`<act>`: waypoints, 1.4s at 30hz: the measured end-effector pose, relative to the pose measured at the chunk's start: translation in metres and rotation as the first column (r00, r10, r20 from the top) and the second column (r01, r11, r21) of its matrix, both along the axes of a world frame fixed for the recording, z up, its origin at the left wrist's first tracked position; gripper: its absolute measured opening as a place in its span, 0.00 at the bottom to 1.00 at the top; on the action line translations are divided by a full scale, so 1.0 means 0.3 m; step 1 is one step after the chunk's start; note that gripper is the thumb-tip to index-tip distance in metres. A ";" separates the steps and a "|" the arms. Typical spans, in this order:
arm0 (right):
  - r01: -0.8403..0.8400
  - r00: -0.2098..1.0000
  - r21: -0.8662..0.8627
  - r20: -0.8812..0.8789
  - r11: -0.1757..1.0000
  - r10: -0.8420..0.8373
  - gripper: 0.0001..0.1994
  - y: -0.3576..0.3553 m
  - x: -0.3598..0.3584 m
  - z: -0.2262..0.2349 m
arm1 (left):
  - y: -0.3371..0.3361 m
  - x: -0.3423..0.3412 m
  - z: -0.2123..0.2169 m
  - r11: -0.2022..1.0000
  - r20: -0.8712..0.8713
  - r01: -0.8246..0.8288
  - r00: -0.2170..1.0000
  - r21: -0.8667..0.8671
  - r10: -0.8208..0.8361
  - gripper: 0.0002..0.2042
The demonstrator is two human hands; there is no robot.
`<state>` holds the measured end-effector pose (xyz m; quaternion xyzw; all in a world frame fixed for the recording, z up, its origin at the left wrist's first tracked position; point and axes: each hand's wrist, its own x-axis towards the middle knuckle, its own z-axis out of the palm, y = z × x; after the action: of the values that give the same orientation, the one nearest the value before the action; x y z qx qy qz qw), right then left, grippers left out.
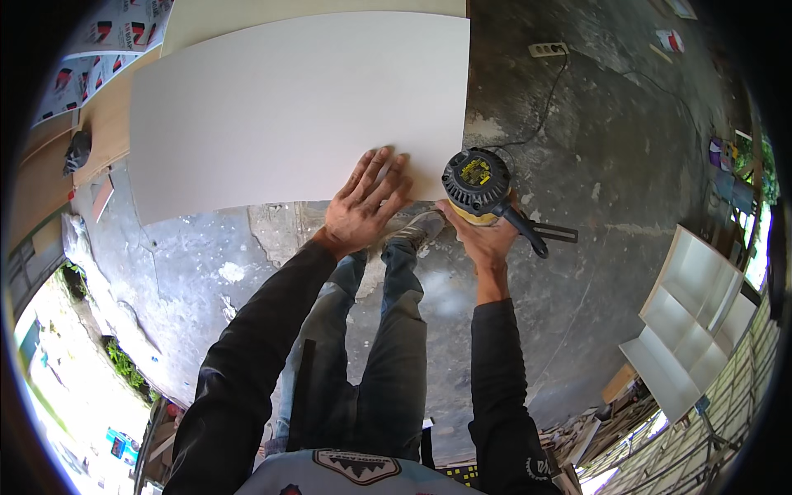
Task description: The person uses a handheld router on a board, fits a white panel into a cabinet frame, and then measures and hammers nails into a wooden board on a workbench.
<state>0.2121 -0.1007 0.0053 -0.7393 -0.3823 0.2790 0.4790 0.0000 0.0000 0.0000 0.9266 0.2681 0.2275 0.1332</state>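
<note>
one left hand (363, 202), fingers spread on one white board (297, 107); right hand (487, 235) fingers wrapped round one router (478, 186).

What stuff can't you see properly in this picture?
Head view, the only one:
- The cutting bit under the yellow and black handheld router: hidden by the tool's own body and the large white flat board.
- The right hand fingers: wrapped behind the router, so the grip is unclear.
- What holds the board up: covered by the board.
- The white power strip sockets: too small.
- The left hand palm: flat, facing down on the board.
</note>
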 end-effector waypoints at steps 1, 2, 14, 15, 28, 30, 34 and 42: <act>-0.019 0.999 0.006 0.042 1.000 0.018 0.33 0.001 0.008 0.005 | -0.003 0.005 -0.003 1.000 0.012 -0.001 1.000 0.002 0.001 0.21; -0.030 0.996 0.022 0.081 0.999 0.028 0.33 0.016 0.024 0.003 | -0.007 0.010 -0.006 1.000 0.023 -0.003 1.000 0.005 0.002 0.21; 0.044 0.869 -0.017 -0.492 0.999 -0.047 0.23 0.042 -0.028 0.065 | -0.003 -0.012 0.010 0.997 -0.002 -0.026 1.000 -0.071 0.026 0.17; 0.010 0.943 0.005 -0.333 1.000 -0.008 0.23 0.039 -0.021 0.060 | -0.005 -0.006 0.013 0.996 0.008 -0.029 1.000 -0.084 0.030 0.17; 0.013 0.947 -0.038 -0.321 0.999 -0.025 0.29 0.027 -0.009 0.002 | 0.074 -0.267 0.053 0.993 -0.256 -0.021 0.967 -0.117 -0.010 0.27; 0.013 0.946 -0.057 -0.324 0.998 -0.031 0.29 0.020 -0.004 0.010 | 0.135 -0.434 0.082 0.987 -0.281 -0.052 0.960 -0.149 0.008 0.29; -0.021 0.951 -0.061 -0.308 0.998 0.001 0.29 0.023 0.004 0.001 | 0.246 -0.791 0.163 0.988 -0.407 -0.149 0.905 -0.036 0.122 0.31; -0.029 0.959 -0.095 -0.282 0.995 0.001 0.31 0.013 0.024 -0.010 | 0.329 -1.124 0.182 0.968 -0.611 -0.242 0.757 0.066 0.231 0.35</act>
<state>0.2194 -0.0968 0.0024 -0.7117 -0.3016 0.4035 0.4896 -0.3373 0.0988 0.0547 0.9074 0.4135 -0.0734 0.0169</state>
